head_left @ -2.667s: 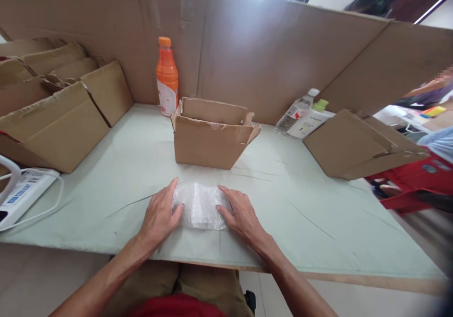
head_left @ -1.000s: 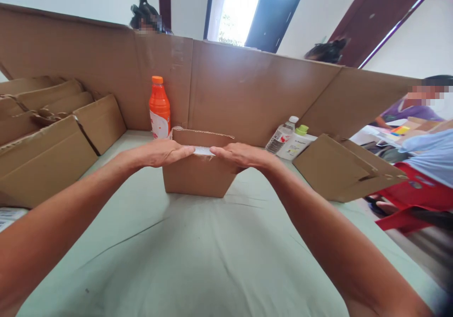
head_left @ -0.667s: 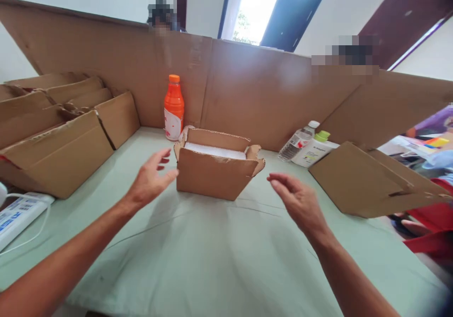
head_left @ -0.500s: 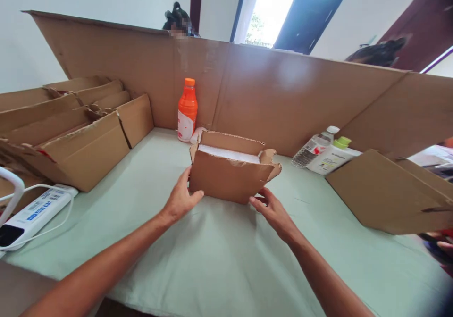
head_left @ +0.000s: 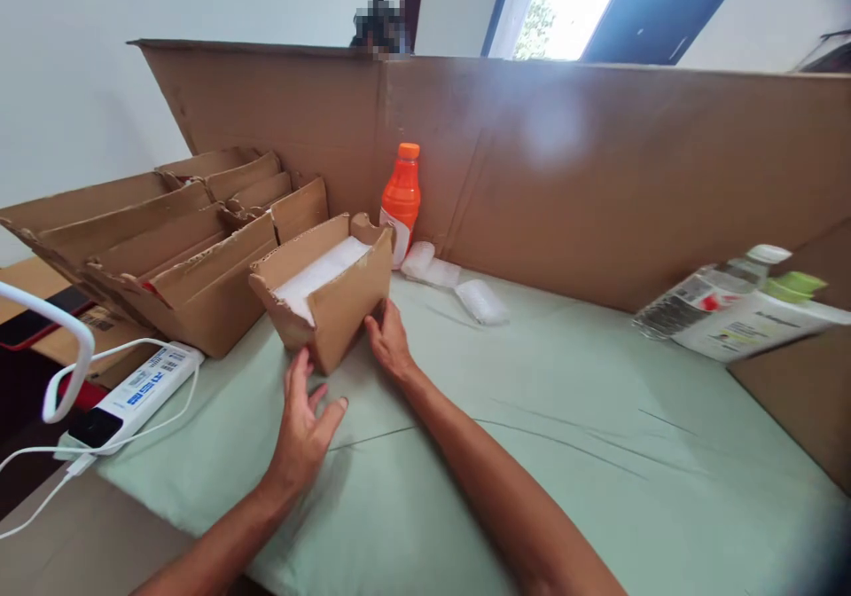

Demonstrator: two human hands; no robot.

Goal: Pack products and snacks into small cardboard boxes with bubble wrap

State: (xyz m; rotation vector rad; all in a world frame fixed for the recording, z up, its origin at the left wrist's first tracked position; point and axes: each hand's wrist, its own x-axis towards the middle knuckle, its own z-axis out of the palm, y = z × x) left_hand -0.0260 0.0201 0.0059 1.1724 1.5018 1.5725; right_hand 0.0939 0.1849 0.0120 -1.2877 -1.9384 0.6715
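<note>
A small open cardboard box point(head_left: 346, 303) stands on the pale green table point(head_left: 585, 419), turned at an angle beside a row of larger cartons. A white wrapped bundle point(head_left: 319, 274) lies inside it. My right hand point(head_left: 389, 341) is at the box's near lower corner, thumb and fingers against its side. My left hand point(head_left: 302, 423) hovers just in front of the box with its fingers spread, holding nothing.
Several brown cartons point(head_left: 166, 241) fill the left side. An orange bottle point(head_left: 402, 199) and bubble-wrap pieces point(head_left: 480, 301) sit by the cardboard wall point(head_left: 598, 161). A power strip point(head_left: 136, 390) lies at the left edge. Two bottles point(head_left: 731, 312) lie on the right.
The bundle went from the table into the box. The box has since slid left and turned, ending next to the cartons. My left hand has come off it; my right stays on it.
</note>
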